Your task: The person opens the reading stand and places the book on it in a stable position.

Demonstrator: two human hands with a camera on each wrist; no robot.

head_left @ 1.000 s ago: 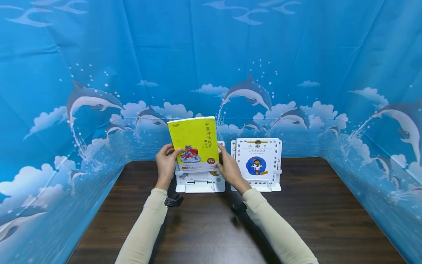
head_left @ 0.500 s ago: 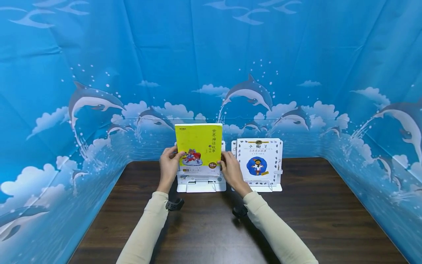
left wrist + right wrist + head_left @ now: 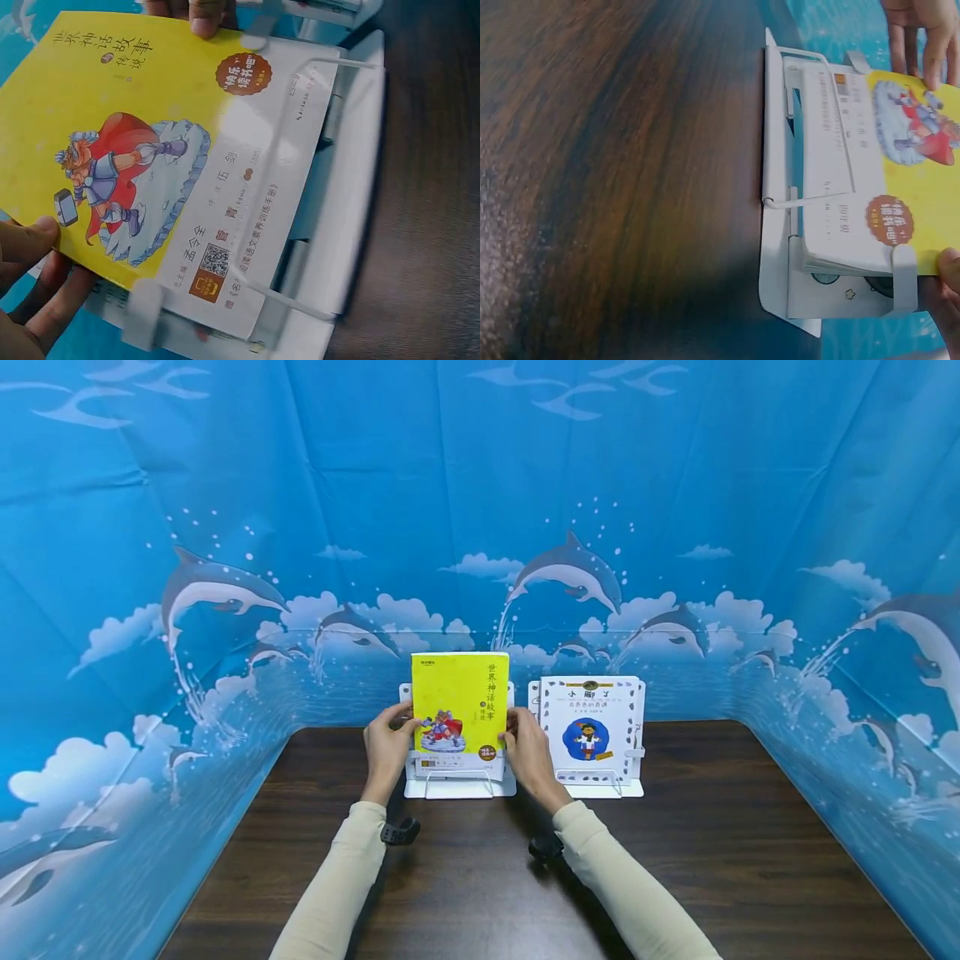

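Observation:
A yellow book with a white lower band stands upright on the left white book stand. In both wrist views, the stand's wire holder crosses in front of the book's lower cover. My left hand holds the book's left edge, thumb on the front cover and fingers toward the back. At the right edge my right hand pinches the book, its thumb by the round brown badge. Side clips of the stand sit at the book's edges. The book hides most of the stand's back plate.
To the right, a second white stand bears a white picture book with a blue circle on its cover. Both stands are near the back of the dark wooden table. A blue dolphin-printed curtain rises behind and at the sides.
The yellow book, tilted and higher a second ago, has come down and slightly right, straightened, and now sits behind the wire holder. Both hands have moved with it.

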